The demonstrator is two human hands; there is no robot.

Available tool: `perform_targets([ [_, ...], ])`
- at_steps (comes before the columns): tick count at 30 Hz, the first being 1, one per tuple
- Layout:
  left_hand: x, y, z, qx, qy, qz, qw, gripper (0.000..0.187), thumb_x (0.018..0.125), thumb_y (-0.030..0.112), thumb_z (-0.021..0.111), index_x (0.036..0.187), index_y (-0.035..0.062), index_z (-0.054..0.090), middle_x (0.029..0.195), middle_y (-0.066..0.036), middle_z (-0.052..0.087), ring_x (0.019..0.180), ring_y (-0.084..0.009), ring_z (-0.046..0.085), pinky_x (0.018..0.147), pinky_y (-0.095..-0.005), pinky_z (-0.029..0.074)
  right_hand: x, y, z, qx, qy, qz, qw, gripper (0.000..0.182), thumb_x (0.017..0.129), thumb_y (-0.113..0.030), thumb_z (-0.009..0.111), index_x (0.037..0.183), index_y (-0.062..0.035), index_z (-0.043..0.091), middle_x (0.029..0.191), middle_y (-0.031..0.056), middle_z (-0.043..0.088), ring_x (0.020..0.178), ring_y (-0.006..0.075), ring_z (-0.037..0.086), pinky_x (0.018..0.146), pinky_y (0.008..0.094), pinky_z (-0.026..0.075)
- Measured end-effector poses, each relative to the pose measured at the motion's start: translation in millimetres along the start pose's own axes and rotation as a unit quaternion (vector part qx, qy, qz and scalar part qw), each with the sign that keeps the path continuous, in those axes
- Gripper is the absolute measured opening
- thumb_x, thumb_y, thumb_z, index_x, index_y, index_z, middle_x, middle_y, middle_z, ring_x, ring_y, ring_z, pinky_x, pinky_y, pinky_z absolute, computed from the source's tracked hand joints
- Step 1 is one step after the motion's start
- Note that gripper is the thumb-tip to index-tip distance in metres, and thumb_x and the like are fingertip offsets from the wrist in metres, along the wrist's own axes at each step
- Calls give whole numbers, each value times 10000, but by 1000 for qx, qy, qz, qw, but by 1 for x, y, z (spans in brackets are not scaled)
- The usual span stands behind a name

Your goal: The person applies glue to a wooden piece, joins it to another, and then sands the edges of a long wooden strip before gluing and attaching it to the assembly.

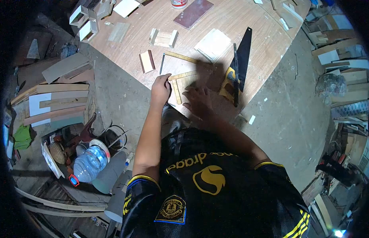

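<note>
My left hand (161,89) is at the table's near corner, its fingers curled at the joint of a yellow folding ruler (182,75). The ruler's segments lie bent at angles on the wood. My right hand (199,101) is in shadow, fingers spread low over the table edge just right of the ruler. A thin dark stick (162,63) lies beyond my left hand. Right of my hands rests a handsaw (242,59) with a black blade and yellow-black handle, a long dark bar (235,75) lying across it. What is under my right palm is hidden.
The wooden table (264,43) carries a stack of pale square boards (214,44), a small U-shaped wooden piece (164,38), a small block (146,61) and a reddish-brown board (193,13). A large water bottle (90,162) and stacked planks (59,103) stand at left; more offcuts line the right.
</note>
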State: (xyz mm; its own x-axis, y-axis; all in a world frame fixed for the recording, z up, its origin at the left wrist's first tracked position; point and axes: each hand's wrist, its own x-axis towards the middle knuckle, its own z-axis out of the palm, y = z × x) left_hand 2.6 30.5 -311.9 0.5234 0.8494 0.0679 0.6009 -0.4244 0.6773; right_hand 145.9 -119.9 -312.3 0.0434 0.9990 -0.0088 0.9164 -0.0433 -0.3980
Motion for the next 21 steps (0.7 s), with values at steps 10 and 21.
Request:
perform_targets([
  [10, -3, 1, 0, -9, -22, -22, 999, 290, 848, 13, 584, 1125, 44, 667, 1075, -196, 644, 980, -366, 635, 877, -416, 514, 1, -1, -2, 14, 10, 7, 1000, 518, 734, -367, 775, 1198, -181, 638, 1305, 28, 517, 1204, 341, 452, 999, 534, 368],
  [21, -7, 5, 4, 3, -14, -57, 998, 302, 841, 52, 636, 1142, 67, 652, 1127, -159, 633, 1027, -358, 618, 902, -415, 505, 0, 0, -1, 15, 15, -10, 1000, 516, 766, -363, 749, 1227, -176, 611, 1304, 33, 512, 1190, 320, 463, 987, 522, 373],
])
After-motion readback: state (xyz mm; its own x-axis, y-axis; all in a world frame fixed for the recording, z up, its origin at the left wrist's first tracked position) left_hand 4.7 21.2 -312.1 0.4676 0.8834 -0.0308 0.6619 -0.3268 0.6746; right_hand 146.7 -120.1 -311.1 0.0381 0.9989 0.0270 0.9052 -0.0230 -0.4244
